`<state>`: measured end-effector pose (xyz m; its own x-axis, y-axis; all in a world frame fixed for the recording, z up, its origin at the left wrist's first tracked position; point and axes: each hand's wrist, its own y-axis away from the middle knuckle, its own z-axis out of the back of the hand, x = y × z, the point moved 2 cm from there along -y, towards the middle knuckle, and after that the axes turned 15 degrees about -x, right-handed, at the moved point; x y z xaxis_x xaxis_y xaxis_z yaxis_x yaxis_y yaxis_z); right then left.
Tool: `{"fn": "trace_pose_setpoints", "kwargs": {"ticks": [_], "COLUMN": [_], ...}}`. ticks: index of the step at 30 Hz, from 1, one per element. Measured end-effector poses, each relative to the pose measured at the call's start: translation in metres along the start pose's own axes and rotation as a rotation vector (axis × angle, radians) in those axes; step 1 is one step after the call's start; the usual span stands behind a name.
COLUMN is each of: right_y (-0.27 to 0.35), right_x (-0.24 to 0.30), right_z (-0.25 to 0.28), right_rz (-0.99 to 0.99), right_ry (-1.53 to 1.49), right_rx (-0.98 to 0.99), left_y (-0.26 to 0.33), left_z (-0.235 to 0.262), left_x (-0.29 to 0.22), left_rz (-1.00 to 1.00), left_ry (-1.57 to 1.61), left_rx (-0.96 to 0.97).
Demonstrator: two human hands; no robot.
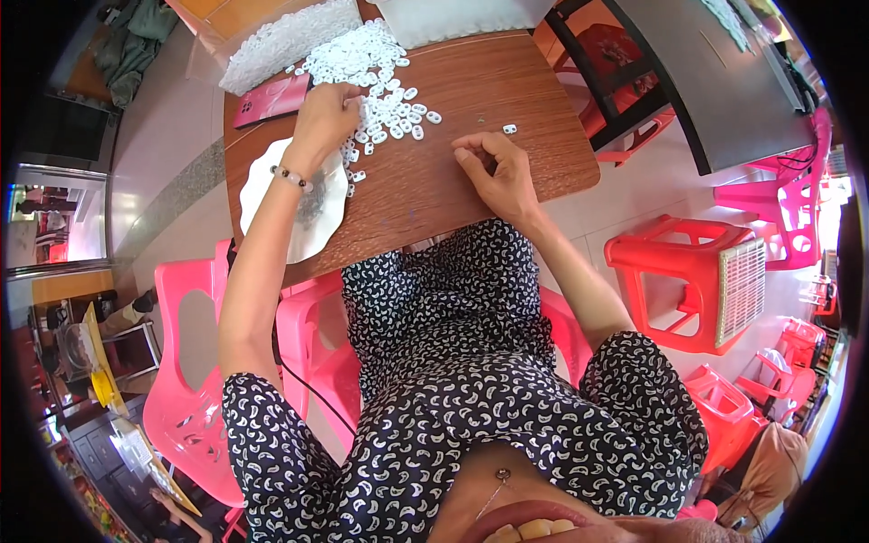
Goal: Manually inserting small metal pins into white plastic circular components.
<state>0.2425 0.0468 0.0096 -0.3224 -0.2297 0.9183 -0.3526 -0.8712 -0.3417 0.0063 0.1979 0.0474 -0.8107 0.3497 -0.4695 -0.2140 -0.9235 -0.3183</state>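
Observation:
Small white oval plastic pieces with two holes each lie in a loose heap [389, 113] on the brown wooden table [434, 190]. At the heap's left edge is my left hand [328, 118], wearing a beaded bracelet. Its fingers are bent together among the pieces, and whatever they grip is hidden. My right hand [503, 174] rests near the table's front right, fingers curled and thumb close to the index finger; I cannot make out anything in it. One single white piece [510, 128] lies just beyond that hand. Under my left wrist sits a white wavy-edged plate [262, 195] with small dark bits in it.
A pink flat box [272, 100] lies left of the heap. Behind stand a clear bag of white pieces [290, 45] and a white translucent container [462, 20]. A red stool [674, 271] is at the right, a pink chair [186, 362] at the left, a dark table [724, 118] far right.

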Motion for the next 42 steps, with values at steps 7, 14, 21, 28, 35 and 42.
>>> {"fn": "trace_pose_setpoints", "kwargs": {"ticks": [7,14,21,28,35,42], "right_y": [0.001,0.000,-0.001,0.000,-0.001,-0.001], "right_x": [0.004,0.002,0.001,-0.002,-0.004,-0.001], "right_z": [-0.002,0.000,-0.001,-0.002,-0.001,-0.001], "right_rz": [0.038,0.023,0.035,0.040,0.043,0.056], "right_ry": [0.019,0.013,0.021,0.007,-0.009,-0.003], "right_rx": [0.034,0.027,0.037,0.031,0.039,0.040], "left_y": [-0.035,0.002,0.036,0.038,0.061,0.079], "left_z": [-0.013,-0.014,0.003,0.018,0.027,0.019], "left_x": [0.021,-0.012,-0.030,-0.017,-0.034,-0.046], "left_rz": [-0.334,-0.366,-0.316,-0.134,-0.133,-0.193], "left_ry": [-0.016,-0.008,0.045,0.205,0.003,-0.091], "left_rx": [-0.127,0.032,0.112,-0.036,-0.013,0.017]}}
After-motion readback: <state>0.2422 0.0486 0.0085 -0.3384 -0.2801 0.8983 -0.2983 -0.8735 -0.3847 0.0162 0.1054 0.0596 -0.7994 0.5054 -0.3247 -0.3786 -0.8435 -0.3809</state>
